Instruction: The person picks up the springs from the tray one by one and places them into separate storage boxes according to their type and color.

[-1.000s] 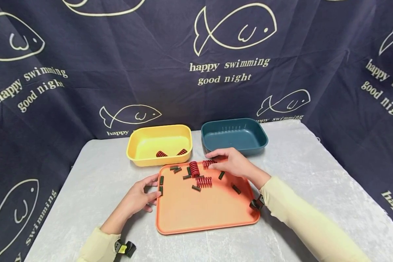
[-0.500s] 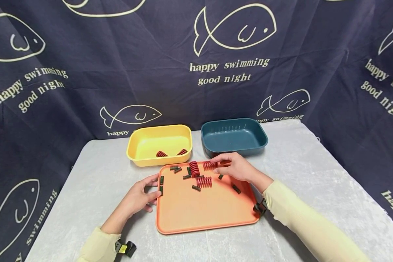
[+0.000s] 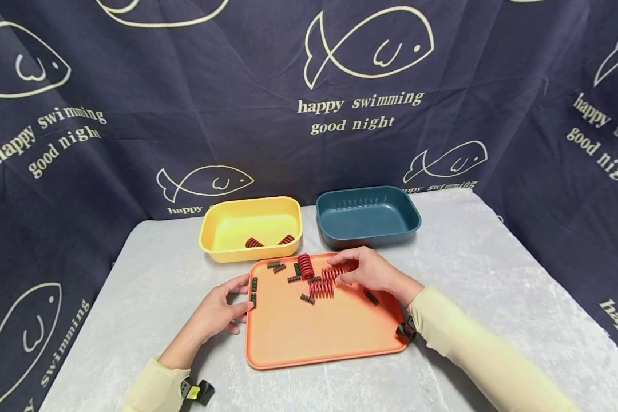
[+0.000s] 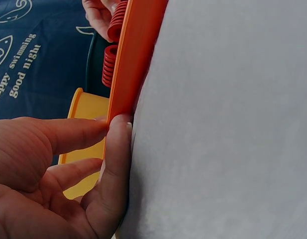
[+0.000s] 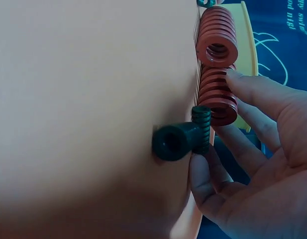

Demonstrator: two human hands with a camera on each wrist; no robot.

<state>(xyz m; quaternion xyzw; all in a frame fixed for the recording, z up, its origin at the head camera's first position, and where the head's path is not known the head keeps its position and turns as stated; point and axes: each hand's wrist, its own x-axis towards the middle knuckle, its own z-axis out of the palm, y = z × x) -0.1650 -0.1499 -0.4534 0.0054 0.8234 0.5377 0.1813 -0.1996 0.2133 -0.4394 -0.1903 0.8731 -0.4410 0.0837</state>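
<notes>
My left hand (image 3: 221,306) pinches the left rim of an orange tray (image 3: 298,343), thumb over the edge and fingers beneath, as the left wrist view shows. Over the tray's far right part, my right hand (image 3: 368,269) pinches a thick red coil spring (image 5: 216,92) between thumb and fingers. Another red spring (image 3: 321,288) lies right beside it, and a third red spring (image 3: 305,266) sits further back. Two dark green springs (image 5: 175,142) show close to the right fingers. Smaller dark springs (image 3: 307,298) lie scattered over the tray's far half and by its left rim.
Behind the tray stand a yellow bin (image 3: 252,252) with two red springs (image 3: 254,242) and a dark teal bin (image 3: 368,234). Both bins rest on a grey-white cloth-covered table (image 3: 159,274). A navy fish-print curtain (image 3: 268,114) hangs behind.
My right hand backed off slightly to the right, then came in around the far-right red spring and drew it nearer, against the other red one. My left hand stays at the rim.
</notes>
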